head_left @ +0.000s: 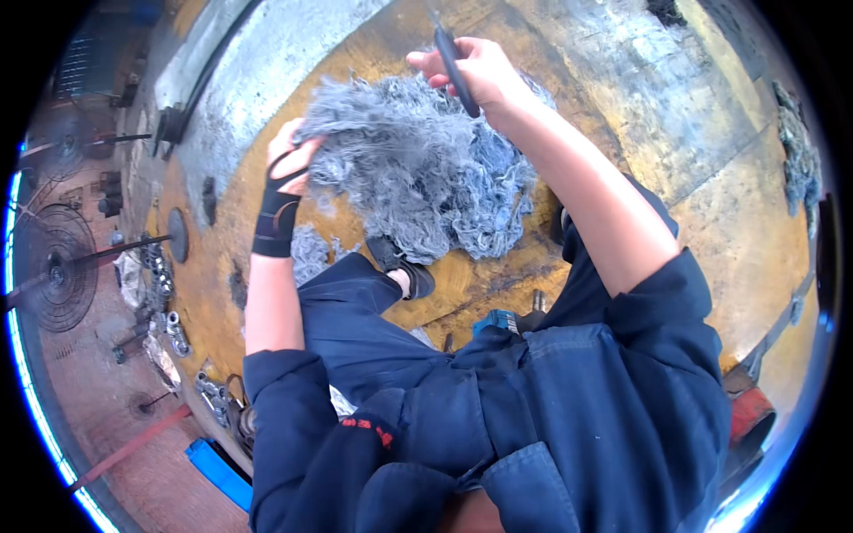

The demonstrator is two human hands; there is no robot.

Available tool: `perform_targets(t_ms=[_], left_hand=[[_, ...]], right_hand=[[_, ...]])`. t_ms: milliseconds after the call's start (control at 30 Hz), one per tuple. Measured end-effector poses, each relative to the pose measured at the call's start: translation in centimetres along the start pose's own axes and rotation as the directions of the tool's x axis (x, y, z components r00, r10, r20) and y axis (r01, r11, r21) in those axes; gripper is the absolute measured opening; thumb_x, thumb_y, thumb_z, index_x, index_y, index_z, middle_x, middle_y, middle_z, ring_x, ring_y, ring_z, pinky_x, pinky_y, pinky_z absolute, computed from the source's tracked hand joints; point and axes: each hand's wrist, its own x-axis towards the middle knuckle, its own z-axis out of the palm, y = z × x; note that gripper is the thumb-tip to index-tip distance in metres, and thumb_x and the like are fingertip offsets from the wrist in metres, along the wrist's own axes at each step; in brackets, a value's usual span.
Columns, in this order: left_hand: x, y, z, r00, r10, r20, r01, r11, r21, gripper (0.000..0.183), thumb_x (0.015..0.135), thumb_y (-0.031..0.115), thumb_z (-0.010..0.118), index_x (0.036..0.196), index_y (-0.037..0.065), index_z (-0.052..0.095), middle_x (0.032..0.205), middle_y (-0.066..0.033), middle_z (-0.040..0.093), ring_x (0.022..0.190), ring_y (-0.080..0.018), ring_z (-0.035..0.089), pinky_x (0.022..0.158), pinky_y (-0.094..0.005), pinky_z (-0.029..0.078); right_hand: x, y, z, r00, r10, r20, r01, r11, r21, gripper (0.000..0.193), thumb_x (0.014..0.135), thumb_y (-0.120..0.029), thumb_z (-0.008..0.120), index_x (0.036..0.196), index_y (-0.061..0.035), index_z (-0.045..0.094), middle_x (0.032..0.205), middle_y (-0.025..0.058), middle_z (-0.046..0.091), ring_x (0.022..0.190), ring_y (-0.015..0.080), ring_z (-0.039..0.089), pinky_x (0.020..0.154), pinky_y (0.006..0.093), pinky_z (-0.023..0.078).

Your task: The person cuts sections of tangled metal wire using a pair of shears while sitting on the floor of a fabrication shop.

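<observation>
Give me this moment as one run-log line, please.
left hand: touching grey fibre pile, grip partly hidden | right hand: gripping black-handled tool near pile's far side | worn: black wrist wrap

no legible text, small red characters (367,428) on left chest of dark blue fabric work jacket (569,391), too small to read, pale marking (513,322) on teal plastic tool body (491,321) just beyond jacket's front, unreadable

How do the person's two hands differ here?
The left hand wears a black wrist wrap; the right hand is bare. The left hand touches the grey fibre heap, some fingers hidden; the right hand holds a slim dark tool. Both forearms are bare below dark blue sleeves.
</observation>
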Motion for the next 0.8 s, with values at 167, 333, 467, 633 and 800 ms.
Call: perform_targets(t_ms=[167,333,467,633,800], left_hand=[[-1.5,7.6,-5.9,0.994,-0.104,0.032,0.098,0.732,-0.674,0.031,0.086,0.007,0.058,0.116,0.002,0.054,0.108,-0.0096,0.061,0.096,-0.0189,0.060,0.084,-0.0334,0.048],[-3.0,10.2,-7.4,0.982,-0.182,0.057,0.144,0.514,-0.845,0.034,0.089,0.013,0.055,0.121,0.001,0.051,0.116,-0.0128,0.058,0.105,-0.0250,0.057,0.090,-0.0396,0.047],[-3.7,10.6,-6.2,0.977,-0.166,0.134,0.187,0.365,-0.912,0.035,0.093,0.019,0.047,0.122,0.000,0.050,0.120,-0.0140,0.056,0.110,-0.0272,0.053,0.097,-0.0424,0.041],[-3.5,11.2,-2.2,0.975,-0.136,0.177,0.208,0.259,-0.943,0.039,0.094,0.029,0.043,0.121,0.001,0.051,0.118,-0.0131,0.057,0.107,-0.0282,0.055,0.095,-0.0428,0.042],[-2.8,10.1,2.2,0.962,-0.269,0.049,0.083,0.117,-0.990,0.039,0.093,0.031,0.046,0.116,0.002,0.054,0.115,-0.0118,0.059,0.104,-0.0288,0.057,0.091,-0.0452,0.044]], right_hand=[[0.0,-0.7,1.0,0.990,-0.138,0.013,0.138,0.970,-0.202,0.058,0.057,-0.051,0.081,0.081,-0.0038,0.057,0.075,0.0059,0.058,0.073,0.0151,0.056,0.071,0.0287,0.045],[-1.6,-2.0,2.4,0.938,-0.210,0.276,0.247,0.963,-0.108,0.065,0.049,-0.054,0.083,0.080,-0.0058,0.052,0.077,0.0042,0.054,0.075,0.0132,0.053,0.074,0.0271,0.043],[-2.7,-2.2,3.8,0.894,-0.172,0.414,0.211,0.976,-0.049,0.070,0.048,-0.053,0.084,0.087,-0.0040,0.052,0.080,0.0040,0.053,0.077,0.0140,0.052,0.074,0.0247,0.041],[-4.0,-0.2,6.5,0.849,-0.294,0.440,0.355,0.933,-0.062,0.086,0.047,-0.042,0.088,0.107,0.0037,0.047,0.088,0.0105,0.059,0.085,0.0169,0.056,0.079,0.0306,0.045],[-3.1,0.2,7.1,0.955,-0.162,0.247,0.187,0.979,-0.082,0.050,0.057,-0.020,0.079,0.093,0.0023,0.054,0.081,0.0119,0.062,0.076,0.0195,0.059,0.074,0.0304,0.048]])
